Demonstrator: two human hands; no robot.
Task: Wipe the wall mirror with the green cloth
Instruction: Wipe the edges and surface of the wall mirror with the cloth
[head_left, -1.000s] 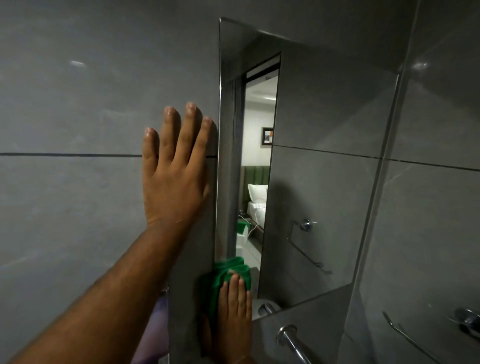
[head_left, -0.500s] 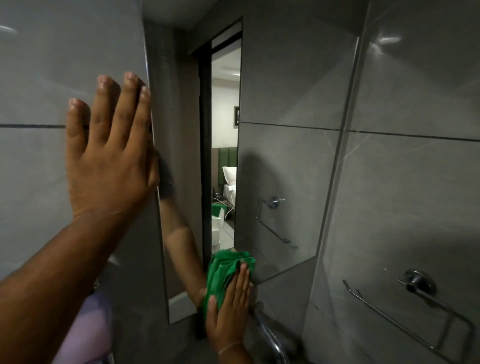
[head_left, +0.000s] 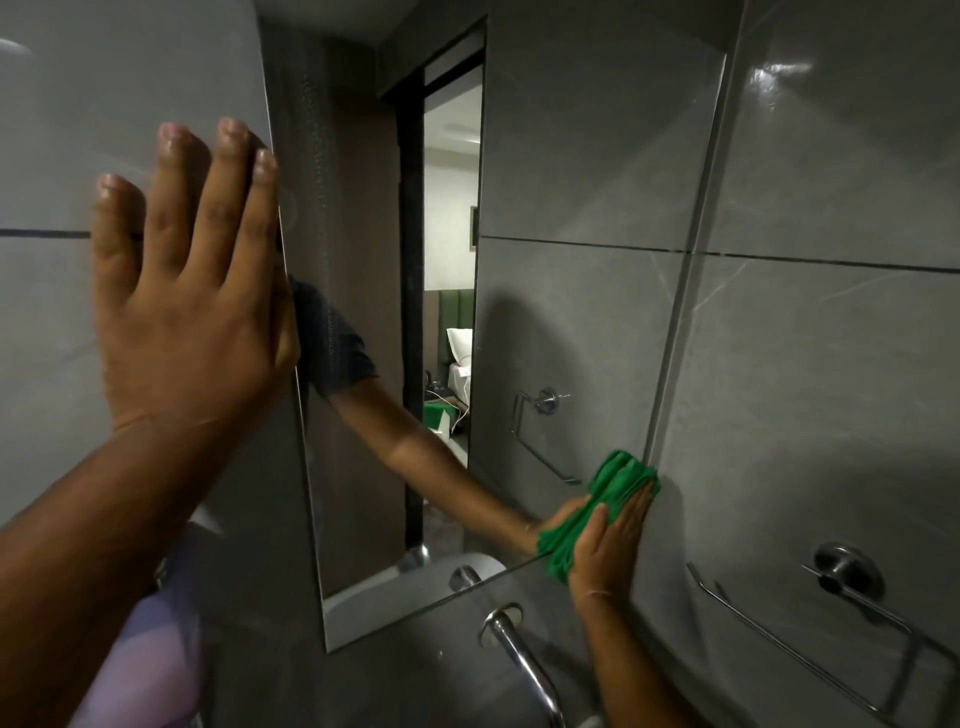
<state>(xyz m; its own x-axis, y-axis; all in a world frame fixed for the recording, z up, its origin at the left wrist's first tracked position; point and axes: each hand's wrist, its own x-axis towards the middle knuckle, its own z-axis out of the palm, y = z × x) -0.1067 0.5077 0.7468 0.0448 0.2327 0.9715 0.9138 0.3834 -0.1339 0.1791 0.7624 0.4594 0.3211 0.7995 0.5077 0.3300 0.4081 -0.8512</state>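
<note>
The frameless wall mirror hangs on the grey tiled wall and reflects a doorway and a bedroom. My right hand presses the crumpled green cloth flat against the glass at the mirror's lower right corner, right at its edge. My left hand lies flat, fingers spread, on the tile beside the mirror's left edge. The mirror shows my right arm's reflection reaching to the cloth.
A chrome tap spout juts out below the mirror. On the right wall is a chrome towel rail. A lilac sleeve or garment shows at the bottom left.
My right hand slid the green cloth from the mirror's lower left across to its lower right corner. My left hand stayed on the wall; my view turned right.
</note>
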